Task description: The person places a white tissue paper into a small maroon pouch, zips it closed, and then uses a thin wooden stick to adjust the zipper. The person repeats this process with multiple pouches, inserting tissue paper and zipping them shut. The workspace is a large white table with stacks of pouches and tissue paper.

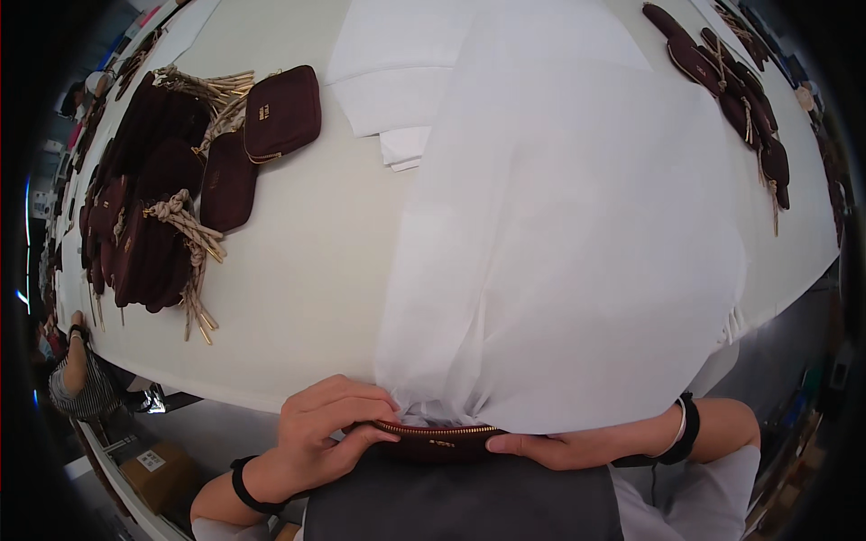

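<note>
At six o'clock, just above a dark apron (460,505), both hands hold a maroon pouch (437,448) upright at the table's near edge. Its gold zip is open along the top; small gold lettering on its front is too small to read. The left hand (316,437) pinches the pouch's left end, thumb in front, fingers curled over the rim. The right hand (550,448) has its thumb on the right end's front; its fingers are hidden, so their curl cannot be told. A white sheet (586,234) enters the mouth, crumpled there, and spreads toward one o'clock over the cream table (307,288). At seven to eight o'clock, below table level, a brown box (162,478) carries a white label, its print unreadable.

At nine to ten o'clock lies a pouch heap (149,261) with beige cord tassels (185,216). Touching it, an upper pouch (287,108) bears two short lines of gold lettering. At twelve, more white sheets (397,95); at two, another pouch group (722,77), one with tiny gold marking.
</note>
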### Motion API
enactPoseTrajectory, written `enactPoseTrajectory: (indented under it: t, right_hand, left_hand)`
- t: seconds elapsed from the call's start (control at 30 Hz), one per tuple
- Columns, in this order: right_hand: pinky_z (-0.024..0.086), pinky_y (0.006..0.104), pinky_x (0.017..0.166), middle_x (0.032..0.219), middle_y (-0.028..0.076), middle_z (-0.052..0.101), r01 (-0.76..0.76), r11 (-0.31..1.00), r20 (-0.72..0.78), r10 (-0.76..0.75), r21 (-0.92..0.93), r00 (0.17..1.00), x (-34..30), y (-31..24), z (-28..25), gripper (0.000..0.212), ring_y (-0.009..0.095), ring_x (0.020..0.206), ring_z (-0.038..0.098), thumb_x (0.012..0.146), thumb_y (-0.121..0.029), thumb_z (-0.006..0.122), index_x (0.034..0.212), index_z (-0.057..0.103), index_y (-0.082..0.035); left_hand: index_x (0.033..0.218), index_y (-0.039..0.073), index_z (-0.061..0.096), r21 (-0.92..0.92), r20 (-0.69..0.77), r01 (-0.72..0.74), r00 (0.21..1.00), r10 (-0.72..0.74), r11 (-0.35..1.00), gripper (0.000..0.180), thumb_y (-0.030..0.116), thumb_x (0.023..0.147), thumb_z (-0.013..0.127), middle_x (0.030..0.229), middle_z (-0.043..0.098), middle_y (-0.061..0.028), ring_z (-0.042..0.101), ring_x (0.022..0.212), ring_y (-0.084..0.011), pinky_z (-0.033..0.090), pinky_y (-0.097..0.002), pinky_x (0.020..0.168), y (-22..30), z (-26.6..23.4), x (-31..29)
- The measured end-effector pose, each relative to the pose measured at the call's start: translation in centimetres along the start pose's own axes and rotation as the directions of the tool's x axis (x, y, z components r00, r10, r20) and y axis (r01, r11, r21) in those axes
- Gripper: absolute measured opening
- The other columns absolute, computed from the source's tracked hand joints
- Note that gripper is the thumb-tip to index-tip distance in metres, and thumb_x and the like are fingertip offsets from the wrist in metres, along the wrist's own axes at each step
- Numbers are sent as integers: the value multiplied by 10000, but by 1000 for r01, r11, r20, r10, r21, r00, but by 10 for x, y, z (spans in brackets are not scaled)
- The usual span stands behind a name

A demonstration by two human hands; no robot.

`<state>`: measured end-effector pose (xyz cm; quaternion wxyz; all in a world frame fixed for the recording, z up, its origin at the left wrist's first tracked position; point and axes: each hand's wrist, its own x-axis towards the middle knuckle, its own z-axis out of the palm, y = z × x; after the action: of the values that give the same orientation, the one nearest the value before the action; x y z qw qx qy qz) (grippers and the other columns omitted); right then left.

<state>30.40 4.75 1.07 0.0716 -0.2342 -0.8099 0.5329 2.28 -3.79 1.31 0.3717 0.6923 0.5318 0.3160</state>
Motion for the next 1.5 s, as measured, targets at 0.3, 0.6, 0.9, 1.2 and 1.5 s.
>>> enactPoseTrajectory:
  t: [0.3, 0.6, 0.9, 1.2, 1.5]
  right_hand:
    - [421, 356, 474, 602, 58, 578, -94, 990, -74, 86, -104, 994, -11, -10, -1, 181, 233, 545, 573, 930, -266, 689, 939, 722, -88]
    - [486, 292, 568, 853, 41, 632, 120, 945, -293, -213, -304, 932, -2, -9, 0, 444, 198, 699, 595, 795, -153, 801, 1221, 686, -104]
    - [518, 304, 611, 875, 75, 674, 132, 905, -329, -279, -405, 902, -1, 10, -3, 468, 223, 714, 622, 746, 22, 700, 1212, 676, -13]
    - [526, 297, 615, 845, 68, 698, 304, 885, -275, -408, -352, 870, 2, 7, -8, 299, 199, 720, 651, 728, 28, 737, 1019, 736, -38]
    - [499, 293, 644, 819, 70, 697, 31, 991, -215, -2, 134, 977, 16, -5, -16, 234, 192, 700, 632, 803, 42, 722, 1009, 750, -67]
  left_hand:
    - [997, 52, 658, -178, 234, 298, 939, -253, 938, 214, 140, 853, 790, 773, 659, -54, 588, 583, -156, 457, -280, 546, -4, 3, -14]
    - [1013, 74, 706, -105, 177, 208, 966, -187, 972, 290, 178, 780, 846, 890, 662, -48, 595, 682, -153, 476, -284, 574, 3, 1, -12]
    - [948, 103, 774, -11, -88, 48, 995, -49, 999, 283, 198, 710, 893, 1425, 478, -199, 553, 999, -212, 526, -260, 654, -7, 9, -13]
    - [939, 139, 797, -68, -36, -14, 999, 12, 998, 323, 140, 637, 912, 1189, 696, -88, 592, 970, -230, 520, -324, 773, -15, 6, -10]
    - [1065, 95, 742, -299, -93, 226, 960, -264, 927, 414, 130, 686, 908, 994, 725, -49, 635, 756, -178, 508, -246, 603, -2, 11, -11]
